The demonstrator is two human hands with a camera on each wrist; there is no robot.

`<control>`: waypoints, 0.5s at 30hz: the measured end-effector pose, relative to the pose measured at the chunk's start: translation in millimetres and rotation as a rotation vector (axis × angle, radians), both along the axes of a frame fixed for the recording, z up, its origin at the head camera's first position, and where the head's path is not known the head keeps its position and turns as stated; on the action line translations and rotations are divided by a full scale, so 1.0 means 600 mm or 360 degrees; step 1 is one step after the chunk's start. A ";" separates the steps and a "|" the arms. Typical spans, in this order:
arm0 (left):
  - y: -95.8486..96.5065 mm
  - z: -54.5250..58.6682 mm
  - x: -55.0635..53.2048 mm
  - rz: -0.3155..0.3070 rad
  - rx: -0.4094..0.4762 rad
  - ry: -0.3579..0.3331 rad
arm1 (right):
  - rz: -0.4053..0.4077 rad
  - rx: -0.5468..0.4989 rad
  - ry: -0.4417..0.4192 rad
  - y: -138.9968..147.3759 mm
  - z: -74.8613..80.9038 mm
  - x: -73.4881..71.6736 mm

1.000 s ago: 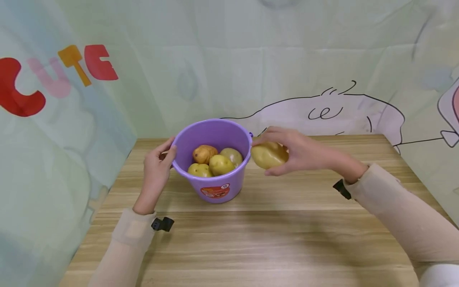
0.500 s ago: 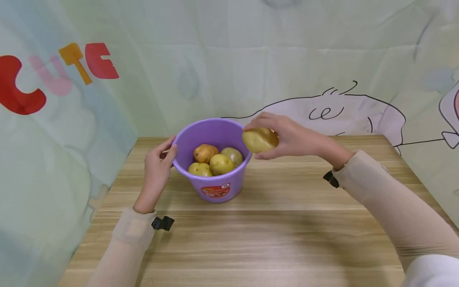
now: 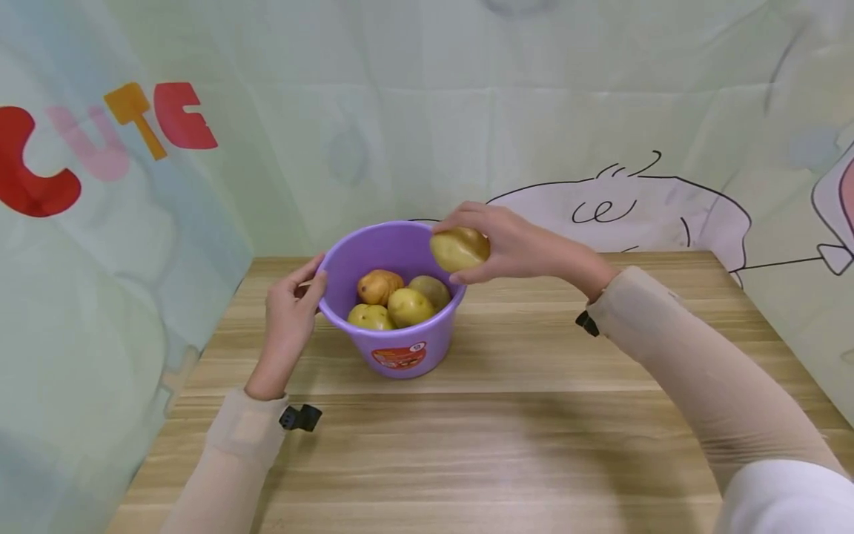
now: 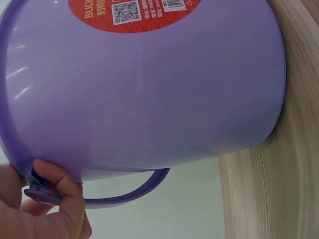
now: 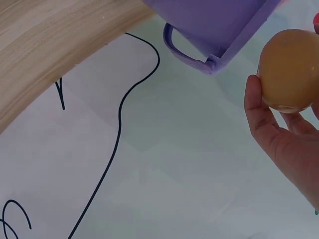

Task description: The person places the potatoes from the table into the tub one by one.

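Observation:
A purple bucket with a red label stands on the wooden table, several potatoes lying in its bottom. My left hand grips its left rim, where the left wrist view shows the fingers around the joint of the purple handle. Over the right side of the rim, my right hand holds another yellowish potato between thumb and fingers. In the right wrist view this potato is above the bucket's edge, apart from the bucket wall.
The wood-grain table reaches toward me and to the right of the bucket. Behind it hangs a pale green printed cloth with line drawings; coloured letters show on the left side.
My right hand has lifted the potato and carried it leftward, from beside the bucket to over its right rim. The left hand and the bucket stay in place.

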State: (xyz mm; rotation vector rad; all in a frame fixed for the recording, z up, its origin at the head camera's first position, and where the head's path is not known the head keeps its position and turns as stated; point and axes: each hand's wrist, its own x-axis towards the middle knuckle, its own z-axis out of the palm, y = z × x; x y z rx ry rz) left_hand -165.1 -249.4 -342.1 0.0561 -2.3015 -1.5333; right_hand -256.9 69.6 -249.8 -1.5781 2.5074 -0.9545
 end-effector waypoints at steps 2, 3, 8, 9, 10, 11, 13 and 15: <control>-0.001 -0.001 0.000 -0.0003 -0.0005 -0.0002 | -0.0004 0.0014 0.0000 -0.006 -0.001 -0.005; -0.002 -0.002 0.001 -0.0004 -0.0003 -0.0002 | -0.0007 0.0021 0.0000 -0.009 -0.001 -0.006; -0.002 -0.003 0.000 -0.0004 -0.0003 -0.0005 | -0.0016 0.0058 0.0011 -0.023 -0.004 -0.014; -0.002 -0.003 0.000 -0.0003 -0.0003 -0.0005 | -0.0015 0.0063 0.0016 -0.026 -0.004 -0.015; -0.001 -0.003 0.000 -0.0002 -0.0004 -0.0005 | -0.0016 0.0068 0.0023 -0.029 -0.005 -0.017; -0.001 -0.003 0.000 -0.0002 -0.0004 -0.0004 | -0.0018 0.0076 0.0030 -0.031 -0.005 -0.017; -0.001 -0.002 0.000 -0.0001 -0.0004 0.0000 | -0.0028 0.0091 0.0029 -0.035 -0.006 -0.019; -0.001 -0.002 -0.001 -0.0002 -0.0006 0.0001 | -0.0040 0.0106 0.0022 -0.038 -0.008 -0.021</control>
